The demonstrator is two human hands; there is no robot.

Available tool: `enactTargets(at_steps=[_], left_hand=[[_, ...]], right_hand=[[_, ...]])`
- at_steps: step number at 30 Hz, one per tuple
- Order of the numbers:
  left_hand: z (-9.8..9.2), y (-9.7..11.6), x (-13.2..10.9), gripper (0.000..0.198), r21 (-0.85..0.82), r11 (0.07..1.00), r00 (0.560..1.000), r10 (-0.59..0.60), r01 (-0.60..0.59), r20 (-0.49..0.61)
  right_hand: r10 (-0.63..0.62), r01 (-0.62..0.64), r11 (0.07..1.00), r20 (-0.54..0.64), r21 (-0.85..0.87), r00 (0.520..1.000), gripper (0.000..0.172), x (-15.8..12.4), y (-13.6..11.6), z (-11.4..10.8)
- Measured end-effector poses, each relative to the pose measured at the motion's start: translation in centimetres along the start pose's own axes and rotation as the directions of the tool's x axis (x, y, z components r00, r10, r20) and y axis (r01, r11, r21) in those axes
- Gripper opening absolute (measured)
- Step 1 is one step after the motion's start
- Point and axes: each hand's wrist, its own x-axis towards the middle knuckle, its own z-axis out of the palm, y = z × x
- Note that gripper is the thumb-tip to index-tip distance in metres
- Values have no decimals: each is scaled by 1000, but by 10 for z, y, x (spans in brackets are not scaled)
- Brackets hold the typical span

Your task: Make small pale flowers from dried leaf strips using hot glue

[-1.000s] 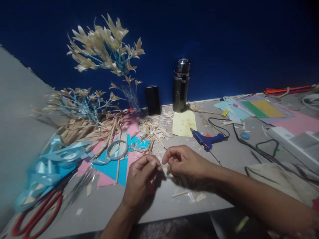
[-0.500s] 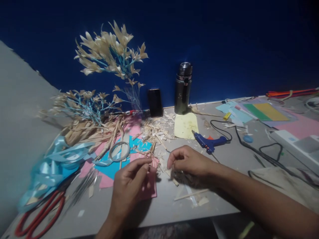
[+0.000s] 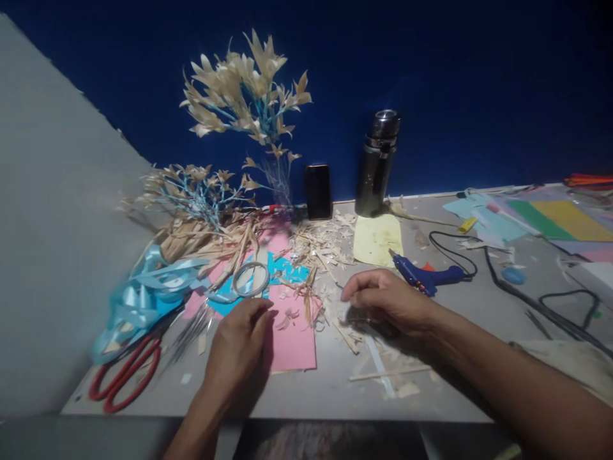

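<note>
My left hand (image 3: 238, 342) is closed loosely over the left edge of a pink paper sheet (image 3: 292, 348), thumb and forefinger close together. Whatever it may hold is hidden. A small pale husk flower (image 3: 287, 318) rests on the sheet just right of those fingertips. My right hand (image 3: 387, 300) is closed in a pinch above loose scraps, its palm side turned away, and I cannot make out what is in it. Beyond it is a blue glue gun (image 3: 426, 273). Straw-coloured shavings (image 3: 320, 246) lie between and behind the hands.
Red-handled scissors (image 3: 129, 377), light blue ribbon (image 3: 143, 300), thin wires (image 3: 191, 332) and a tape ring (image 3: 250, 279) lie left. Husk flowers (image 3: 244, 89), a phone (image 3: 318, 191) and a flask (image 3: 378, 166) stand at the wall. Black cable (image 3: 507, 287) crosses the right side.
The view has shifted, so the table appears farther right. My left hand has moved left across the pink sheet, uncovering the small flower. My right hand stays near the scraps.
</note>
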Motion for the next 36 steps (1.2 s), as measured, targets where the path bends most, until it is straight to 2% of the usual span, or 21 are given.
enactTargets(at_steps=[4, 8, 12, 14, 15, 16, 17, 18, 19, 21, 23, 26, 30, 33, 36], left_hand=[[5, -5, 4, 24, -10, 984, 976, 176, -177, 131], [10, -9, 17, 20, -27, 970, 937, 239, -240, 255], [13, -7, 21, 17, -127, 974, 949, 214, -189, 232], [15, -1, 17, 17, -312, 948, 975, 125, -62, 186], [16, 3, 13, 17, -444, 895, 981, 51, 38, 187], [16, 8, 10, 18, -590, 793, 976, -26, 152, 215], [16, 14, 6, 19, -710, 653, 958, -89, 262, 272], [16, 19, 3, 24, -766, 521, 919, -105, 375, 379], [16, 25, 0, 28, -798, 406, 891, -120, 446, 437], [14, 35, -5, 38, -811, 269, 855, -170, 519, 490], [13, 44, -7, 44, -824, 213, 847, -235, 524, 478], [15, 54, -9, 46, -832, 192, 845, -257, 520, 469], [29, 64, -10, 44, -845, 205, 867, -176, 495, 465], [39, 69, -12, 40, -868, 263, 907, -115, 420, 404], [42, 75, -14, 36, -874, 363, 946, -106, 323, 306]], right_hand=[[-2, 2, 1000, 13, -12, 1000, 15, -1, 1, 0], [-3, 3, 1000, 32, -22, 999, 14, 0, 1, 1], [8, -7, 1000, 25, -13, 1000, 14, 0, -1, 1], [12, -12, 1000, 27, 2, 1000, 14, 1, 0, 2], [8, -8, 1000, 28, 14, 1000, 14, 1, 1, 2], [-1, 0, 1000, 28, 28, 1000, 15, 2, 2, 3], [-10, 9, 999, 27, 41, 1000, 15, 3, 3, 3], [-18, 17, 999, 26, 52, 999, 15, 3, 5, 4], [-21, 19, 998, 26, 62, 999, 15, 3, 6, 5], [-14, 11, 996, 28, 84, 1000, 16, 3, 8, 8], [-5, 1, 994, 30, 110, 1000, 17, 2, 8, 11], [10, -15, 988, 32, 155, 999, 18, -1, 7, 16], [37, -50, 967, 58, 248, 998, 20, -4, 9, 19], [18, -37, 966, 75, 255, 997, 20, -4, 13, 18], [24, -36, 968, 52, 247, 998, 21, -4, 12, 17]])
